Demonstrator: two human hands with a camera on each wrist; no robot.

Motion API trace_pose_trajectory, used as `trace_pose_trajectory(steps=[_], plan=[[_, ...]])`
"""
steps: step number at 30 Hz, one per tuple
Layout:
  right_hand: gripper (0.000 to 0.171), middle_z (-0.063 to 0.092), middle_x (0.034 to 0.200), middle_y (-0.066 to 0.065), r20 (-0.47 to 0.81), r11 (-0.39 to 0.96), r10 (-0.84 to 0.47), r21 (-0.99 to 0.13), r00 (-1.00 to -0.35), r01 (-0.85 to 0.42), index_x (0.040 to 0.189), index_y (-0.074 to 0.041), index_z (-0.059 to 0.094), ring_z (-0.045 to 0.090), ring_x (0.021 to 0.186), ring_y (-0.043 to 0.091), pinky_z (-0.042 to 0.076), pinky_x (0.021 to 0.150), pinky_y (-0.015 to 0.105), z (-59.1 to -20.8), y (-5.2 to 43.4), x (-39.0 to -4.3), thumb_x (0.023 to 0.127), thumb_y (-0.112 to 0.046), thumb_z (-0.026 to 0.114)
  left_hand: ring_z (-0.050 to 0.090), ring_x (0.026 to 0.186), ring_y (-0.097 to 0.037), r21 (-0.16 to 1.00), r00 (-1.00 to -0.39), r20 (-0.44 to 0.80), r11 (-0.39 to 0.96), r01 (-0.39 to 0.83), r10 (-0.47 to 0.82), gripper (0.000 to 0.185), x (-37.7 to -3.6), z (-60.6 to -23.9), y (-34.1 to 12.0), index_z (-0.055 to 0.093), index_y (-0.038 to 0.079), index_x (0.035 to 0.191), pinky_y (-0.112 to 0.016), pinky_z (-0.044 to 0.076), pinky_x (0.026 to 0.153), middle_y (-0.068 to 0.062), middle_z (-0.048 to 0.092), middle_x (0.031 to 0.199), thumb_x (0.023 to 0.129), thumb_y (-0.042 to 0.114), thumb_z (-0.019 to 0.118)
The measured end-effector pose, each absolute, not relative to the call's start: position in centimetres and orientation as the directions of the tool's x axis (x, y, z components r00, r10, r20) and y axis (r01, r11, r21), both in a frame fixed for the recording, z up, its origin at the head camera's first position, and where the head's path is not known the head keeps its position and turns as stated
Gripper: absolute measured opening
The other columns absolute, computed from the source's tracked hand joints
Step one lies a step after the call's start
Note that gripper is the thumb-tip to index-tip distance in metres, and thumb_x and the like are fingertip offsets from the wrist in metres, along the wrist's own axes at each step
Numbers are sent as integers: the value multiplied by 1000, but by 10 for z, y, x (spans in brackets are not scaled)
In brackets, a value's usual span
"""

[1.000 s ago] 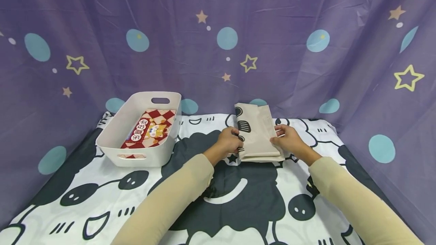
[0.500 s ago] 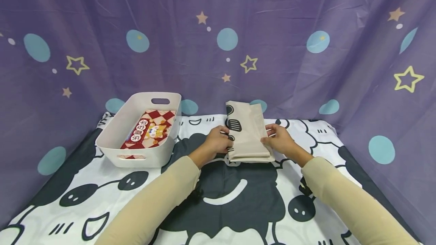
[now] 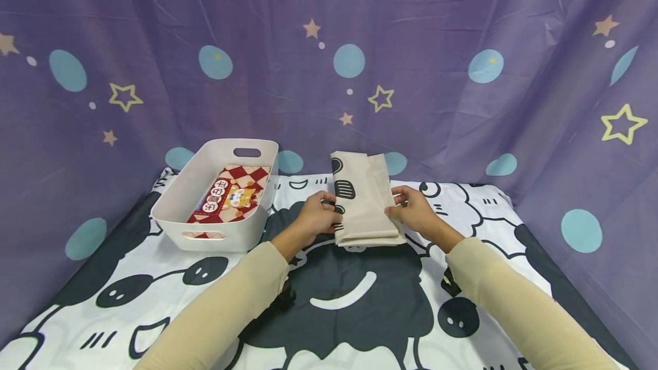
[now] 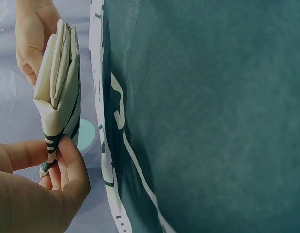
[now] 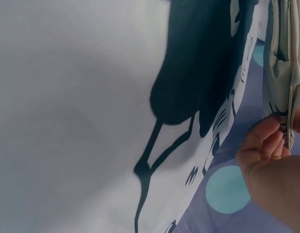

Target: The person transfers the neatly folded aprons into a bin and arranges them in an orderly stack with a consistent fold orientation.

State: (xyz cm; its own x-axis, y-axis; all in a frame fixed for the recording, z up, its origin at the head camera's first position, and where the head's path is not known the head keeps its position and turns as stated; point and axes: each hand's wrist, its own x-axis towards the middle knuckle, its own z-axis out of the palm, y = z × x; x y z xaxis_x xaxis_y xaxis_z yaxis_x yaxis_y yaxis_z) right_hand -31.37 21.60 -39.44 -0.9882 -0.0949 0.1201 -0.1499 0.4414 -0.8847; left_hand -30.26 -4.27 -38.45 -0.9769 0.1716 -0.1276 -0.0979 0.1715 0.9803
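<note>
A folded cream cloth with black printed motifs is held between both hands, right of the basket in the head view. My left hand pinches its left edge between thumb and fingers; the left wrist view shows the thick layered folds from the side. On the opposite edge my right hand pinches the cloth too, thumb on the near face. Purple curtain shows between the cloth and the printed cover in the left wrist view, so the bundle hangs clear of it.
A white plastic basket with handle slots stands at the left, a red and cream checked package with a cartoon animal lying inside. The black-and-white printed cover spreads beneath. A purple curtain closes off the back and sides.
Both hands have carried the folded cloth leftward, nearer the basket, keeping their grips. The head view has turned slightly. The basket and package have stayed in place.
</note>
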Motion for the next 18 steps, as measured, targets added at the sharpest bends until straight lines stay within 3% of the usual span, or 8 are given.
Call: trace_pose_trajectory(steps=[8, 18], plan=[[51, 61, 107, 21, 134, 420, -97, -893, -986, -162, 134, 6, 55, 58, 80, 20, 51, 60, 27, -391, 209, -315, 87, 2, 72, 63, 76, -20, 988, -984, -87, 139, -66, 158, 46, -300, -377, -48, 56, 2, 129, -33, 59, 61, -13, 59, 104, 86, -8, 69], [53, 61, 112, 25, 159, 421, -132, -885, -978, -201, 137, 9, 53, 61, 82, 23, 54, 63, 27, -373, 201, -316, 87, 2, 71, 60, 76, -16, 990, -987, -52, 140, -31, 150, 45, -302, -366, -56, 55, 1, 129, -31, 58, 60, -10, 54, 102, 86, -8, 68]])
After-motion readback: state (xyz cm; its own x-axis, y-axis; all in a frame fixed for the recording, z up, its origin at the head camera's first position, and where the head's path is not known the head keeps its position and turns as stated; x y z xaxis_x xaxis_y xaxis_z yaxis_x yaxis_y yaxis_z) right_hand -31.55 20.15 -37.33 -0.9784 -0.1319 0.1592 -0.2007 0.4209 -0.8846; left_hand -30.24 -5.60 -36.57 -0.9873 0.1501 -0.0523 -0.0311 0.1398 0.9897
